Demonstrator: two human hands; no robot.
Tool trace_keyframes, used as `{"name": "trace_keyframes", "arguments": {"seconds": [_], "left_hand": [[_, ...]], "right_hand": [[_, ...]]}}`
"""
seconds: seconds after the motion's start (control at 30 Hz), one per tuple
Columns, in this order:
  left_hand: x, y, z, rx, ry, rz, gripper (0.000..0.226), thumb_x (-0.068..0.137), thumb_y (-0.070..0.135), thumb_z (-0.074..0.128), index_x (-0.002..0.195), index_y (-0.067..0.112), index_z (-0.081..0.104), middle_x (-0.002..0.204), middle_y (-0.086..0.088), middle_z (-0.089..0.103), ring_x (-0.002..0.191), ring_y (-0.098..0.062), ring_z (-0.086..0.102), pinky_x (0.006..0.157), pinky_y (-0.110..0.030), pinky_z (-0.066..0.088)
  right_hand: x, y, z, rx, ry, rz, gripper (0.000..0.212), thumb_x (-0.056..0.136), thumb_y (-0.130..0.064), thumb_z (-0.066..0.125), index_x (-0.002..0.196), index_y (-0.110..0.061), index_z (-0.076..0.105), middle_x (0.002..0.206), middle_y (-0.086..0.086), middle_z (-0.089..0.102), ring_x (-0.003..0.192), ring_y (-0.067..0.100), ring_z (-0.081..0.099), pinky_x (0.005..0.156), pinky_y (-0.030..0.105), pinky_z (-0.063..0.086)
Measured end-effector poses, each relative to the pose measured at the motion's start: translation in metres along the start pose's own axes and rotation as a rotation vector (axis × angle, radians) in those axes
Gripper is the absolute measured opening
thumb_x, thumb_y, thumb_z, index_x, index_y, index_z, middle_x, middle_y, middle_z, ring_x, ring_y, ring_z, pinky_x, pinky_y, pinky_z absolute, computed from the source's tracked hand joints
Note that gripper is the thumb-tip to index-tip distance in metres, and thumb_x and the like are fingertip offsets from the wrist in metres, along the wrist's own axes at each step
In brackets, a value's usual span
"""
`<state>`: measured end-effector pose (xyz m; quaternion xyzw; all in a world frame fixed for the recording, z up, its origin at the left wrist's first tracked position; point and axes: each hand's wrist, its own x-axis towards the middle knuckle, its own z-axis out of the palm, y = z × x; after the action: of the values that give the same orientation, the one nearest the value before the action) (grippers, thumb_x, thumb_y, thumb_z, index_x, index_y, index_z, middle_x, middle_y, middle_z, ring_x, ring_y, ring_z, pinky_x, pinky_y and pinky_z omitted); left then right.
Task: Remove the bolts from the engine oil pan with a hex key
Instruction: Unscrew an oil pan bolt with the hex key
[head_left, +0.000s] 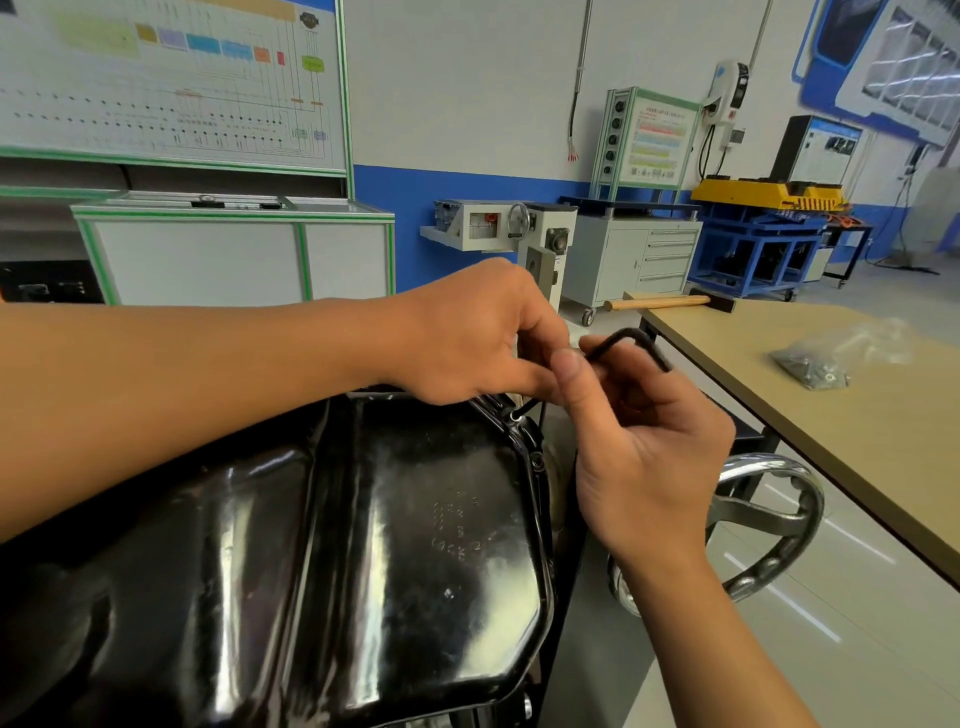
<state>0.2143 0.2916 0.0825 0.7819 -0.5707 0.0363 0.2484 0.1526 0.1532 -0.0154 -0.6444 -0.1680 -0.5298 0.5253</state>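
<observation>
While the key (623, 336) runs tip-down into the bolt (514, 415) at the far right rim of the pan (363, 545), both hands are on it. Left hand (467, 338) pinches the shaft just above the bolt; right hand (649, 447) has thumb and fingers curled round the upper part near the bend. Can't tell how deep the tip sits, since fingers hide most of the shaft. Main risk as I read it: the key leans off the bolt axis, so torque on a shallow seat cams it out and rounds the socket. Long arm is in the bolt and the short arm is the handle, so leverage is poor. That's fine for spinning a loose bolt and bad for a tight one, and a slip puts knuckles into the rim. Second risk: the bolt comes free with nothing under it. The rim there overhangs the floor gap beside the handwheel (763, 460), so a dropped bolt likely goes down there, not onto the table (831, 441) where the bag (826, 358) lies. The left fingers are placed to catch it. What looks like a second bolt (536, 460) sits nearer on the right rim. Can't tell about the rest, as arms and frame edge hide the rim. If few remain, the pan may shift as this one comes out.
</observation>
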Motion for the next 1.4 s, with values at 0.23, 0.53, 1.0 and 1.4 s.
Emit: {"name": "trace_keyframes", "arguments": {"seconds": [0.23, 0.53, 1.0, 1.4], "left_hand": [[0.002, -0.004, 0.005, -0.062, 0.007, -0.034, 0.028, 0.08, 0.014, 0.08, 0.069, 0.034, 0.064, 0.056, 0.017, 0.056, 0.054, 0.002, 0.051, 0.057, -0.006, 0.035], [-0.005, -0.006, -0.001, -0.067, -0.113, -0.045, 0.012, 0.092, 0.016, 0.069, 0.092, 0.025, 0.075, 0.068, 0.03, 0.066, 0.066, 0.015, 0.057, 0.068, 0.0, 0.039], [0.001, -0.003, 0.005, -0.056, 0.013, -0.069, 0.036, 0.076, 0.009, 0.081, 0.056, 0.018, 0.052, 0.06, -0.018, 0.049, 0.056, -0.012, 0.039, 0.056, -0.026, 0.034], [-0.002, -0.01, -0.001, -0.085, -0.058, -0.064, 0.009, 0.088, 0.021, 0.072, 0.092, 0.027, 0.078, 0.068, 0.027, 0.068, 0.063, 0.011, 0.055, 0.066, -0.003, 0.039]], "right_hand": [[-0.001, 0.001, 0.002, -0.004, 0.088, 0.014, 0.012, 0.088, -0.023, 0.076, 0.078, -0.017, 0.072, 0.067, 0.0, 0.067, 0.06, 0.015, 0.06, 0.057, 0.026, 0.048], [-0.004, -0.003, 0.007, -0.057, -0.095, -0.072, 0.018, 0.099, -0.012, 0.056, 0.109, -0.012, 0.07, 0.084, -0.014, 0.064, 0.078, -0.003, 0.06, 0.073, 0.011, 0.045], [0.0, -0.002, 0.003, -0.018, 0.049, -0.049, 0.009, 0.081, -0.022, 0.08, 0.084, -0.022, 0.072, 0.07, -0.013, 0.064, 0.063, 0.003, 0.056, 0.063, 0.015, 0.043], [-0.001, -0.001, 0.0, -0.105, -0.104, -0.076, 0.015, 0.098, -0.013, 0.06, 0.109, -0.012, 0.071, 0.083, -0.008, 0.064, 0.077, 0.002, 0.058, 0.072, 0.011, 0.041]]}}
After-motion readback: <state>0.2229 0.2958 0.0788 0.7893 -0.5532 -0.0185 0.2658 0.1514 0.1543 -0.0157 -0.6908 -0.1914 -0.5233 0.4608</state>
